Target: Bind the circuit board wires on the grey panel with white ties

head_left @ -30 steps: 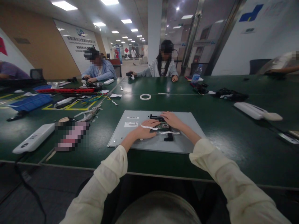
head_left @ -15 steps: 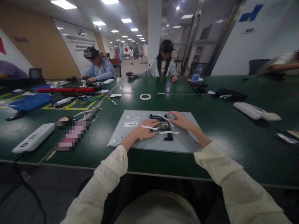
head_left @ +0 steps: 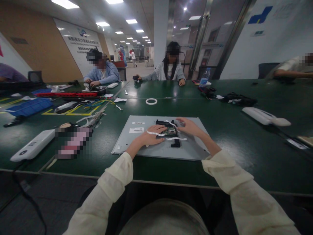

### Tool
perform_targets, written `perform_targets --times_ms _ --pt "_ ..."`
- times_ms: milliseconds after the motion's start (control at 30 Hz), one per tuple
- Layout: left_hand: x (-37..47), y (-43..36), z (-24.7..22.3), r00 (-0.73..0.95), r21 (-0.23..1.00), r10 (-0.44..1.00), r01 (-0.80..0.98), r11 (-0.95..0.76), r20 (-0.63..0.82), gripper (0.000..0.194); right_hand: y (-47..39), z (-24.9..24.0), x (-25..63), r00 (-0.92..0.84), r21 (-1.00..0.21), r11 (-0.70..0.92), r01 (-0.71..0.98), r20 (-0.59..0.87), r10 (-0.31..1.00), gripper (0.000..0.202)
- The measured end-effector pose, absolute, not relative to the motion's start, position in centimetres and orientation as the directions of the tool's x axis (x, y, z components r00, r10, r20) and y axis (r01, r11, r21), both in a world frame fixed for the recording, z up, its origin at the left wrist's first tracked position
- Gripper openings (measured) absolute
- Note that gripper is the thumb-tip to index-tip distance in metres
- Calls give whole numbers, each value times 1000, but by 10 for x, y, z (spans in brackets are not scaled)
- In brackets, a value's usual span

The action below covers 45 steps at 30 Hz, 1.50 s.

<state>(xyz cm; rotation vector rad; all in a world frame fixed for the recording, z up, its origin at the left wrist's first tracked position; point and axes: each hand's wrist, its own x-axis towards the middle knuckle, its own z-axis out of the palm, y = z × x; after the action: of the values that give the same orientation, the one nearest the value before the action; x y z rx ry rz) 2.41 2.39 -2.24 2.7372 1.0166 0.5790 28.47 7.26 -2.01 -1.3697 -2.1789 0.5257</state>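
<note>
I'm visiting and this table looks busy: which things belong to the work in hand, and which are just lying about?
Apparently in use:
- gray labelled panel
- black bracket
- green circuit board
- white strips

Seemingly just lying about:
- blue plastic bin
- plastic bottle
- white device with black cord

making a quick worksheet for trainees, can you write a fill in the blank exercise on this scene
1. The grey panel lies on a table whose colour is ____.
2. The left hand is nearer the white labels than the ____ hand is.
3. The ring beyond the grey panel is ____ in colour.
4. The nearer plastic tray at the left is coloured ____.

Missing words: green; right; white; blue
</note>
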Motion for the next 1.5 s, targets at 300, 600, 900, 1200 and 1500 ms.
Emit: perform_targets --times_ms 300,600,900,1200,1500 --pt "24 23 -21 694 298 663 594 -748 281 55 57 -12 277 -363 -527 397 751 173 916 52" --pt "25 22 -19 689 298 675 607 -737 266 56 40 14 300 -334 -629 215 748 -76 940 24" --pt "26 22 -20 676 296 691 626 -721 255 56 24 13 287 -552 -560 395 728 -138 822 44" --pt "25 23 -22 680 291 674 608 -738 289 54 17 19 280 -493 -771 202 604 -162 855 32" --pt "27 25 -24 684 341 665 574 -745 301 52 8 26 261 -486 -986 -124 115 -165 858 28"
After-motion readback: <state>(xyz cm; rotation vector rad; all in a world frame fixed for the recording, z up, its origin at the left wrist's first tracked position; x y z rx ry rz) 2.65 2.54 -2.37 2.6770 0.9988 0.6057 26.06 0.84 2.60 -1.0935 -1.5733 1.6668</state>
